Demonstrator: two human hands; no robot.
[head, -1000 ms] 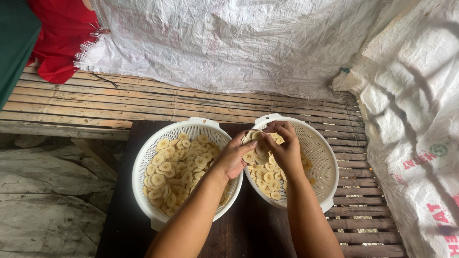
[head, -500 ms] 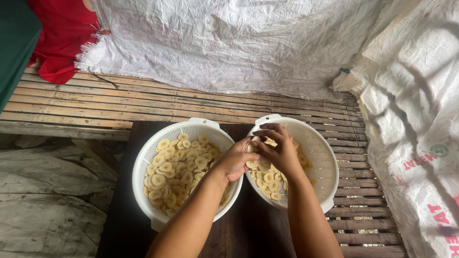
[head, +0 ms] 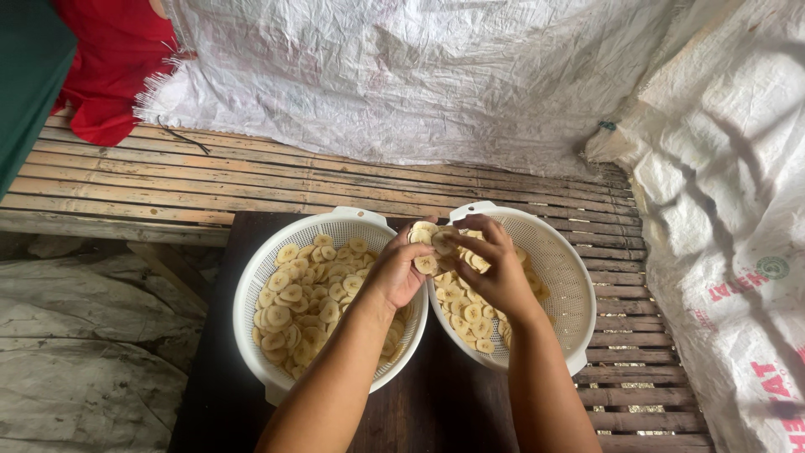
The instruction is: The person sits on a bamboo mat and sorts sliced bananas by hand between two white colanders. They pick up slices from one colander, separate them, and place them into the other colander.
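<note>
White left colander (head: 251, 327): I see it on the left of the dark bench (head: 419, 411), filled with pale yellow round slices (head: 298, 302); my left forearm crosses its right rim and hides part of the pile.
Left hand (head: 394, 273): over the gap where the two colanders meet, its grip narrow, thumb and fingers pinched on a small clump of slices (head: 426, 243).
Clump of slices: between both hands, just above the touching rims, the left hand on its left side and the right hand on its right. The pieces are thin discs, cream to yellow, some with darker centres, stuck in an overlapping bunch.
Right hand (head: 495, 273): over the left half of the right colander (head: 570, 294), fingers curled onto the same clump, its grip closed around the slices.
Right colander: white, perforated, with a handle tab at its far rim; a shallower layer of slices lies under my right hand, and much of its right wall is bare.
Hard to make out: how many slices are in the clump, and which fingers actually press them, since the fingers overlap. My arms are cut off by the lower edge.
Surroundings: slatted bamboo floor (head: 168, 180) behind, woven white sacking (head: 402, 75) beyond and to the right, red cloth (head: 117, 67) top left.
</note>
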